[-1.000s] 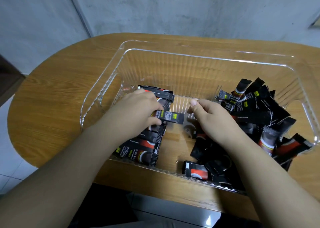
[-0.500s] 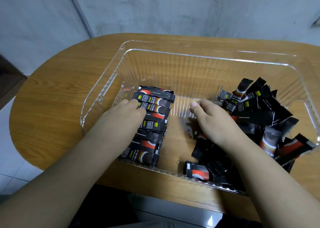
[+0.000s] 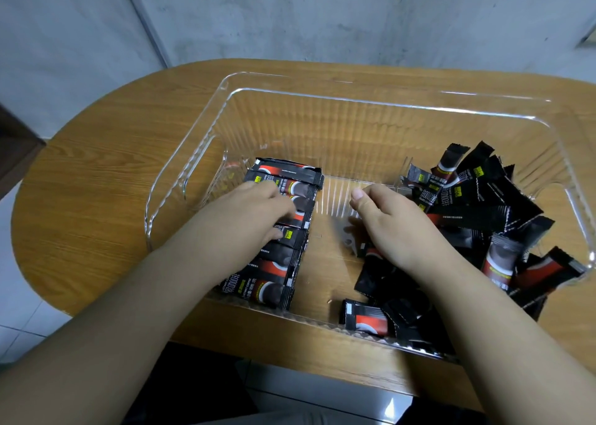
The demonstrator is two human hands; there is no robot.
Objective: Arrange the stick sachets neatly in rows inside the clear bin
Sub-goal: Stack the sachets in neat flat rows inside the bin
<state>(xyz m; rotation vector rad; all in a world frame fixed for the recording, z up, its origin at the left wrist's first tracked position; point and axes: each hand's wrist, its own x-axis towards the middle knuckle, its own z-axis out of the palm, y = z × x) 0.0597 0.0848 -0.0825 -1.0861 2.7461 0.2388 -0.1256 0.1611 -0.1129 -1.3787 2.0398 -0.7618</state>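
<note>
A clear ribbed bin [image 3: 351,101] stands on a wooden table. Along its left side lies a neat row of black-and-red stick sachets [image 3: 274,284], stacked front to back. My left hand [image 3: 248,213] rests on the middle of that row with its fingers laid flat over the sachets. A loose heap of sachets [image 3: 483,205] fills the right side. My right hand [image 3: 398,226] hovers on the heap's left edge, thumb pointing forward; its fingers curl downward and are hidden, so I cannot tell whether they hold a sachet.
The oval wooden table [image 3: 93,199] ends close to the bin's near wall. A single sachet [image 3: 367,320] lies at the bin's front, right of a bare strip of floor between row and heap. A grey wall stands behind.
My left hand set the sachet it was holding into the row and now lies flat on top of it. The right hand has barely moved.
</note>
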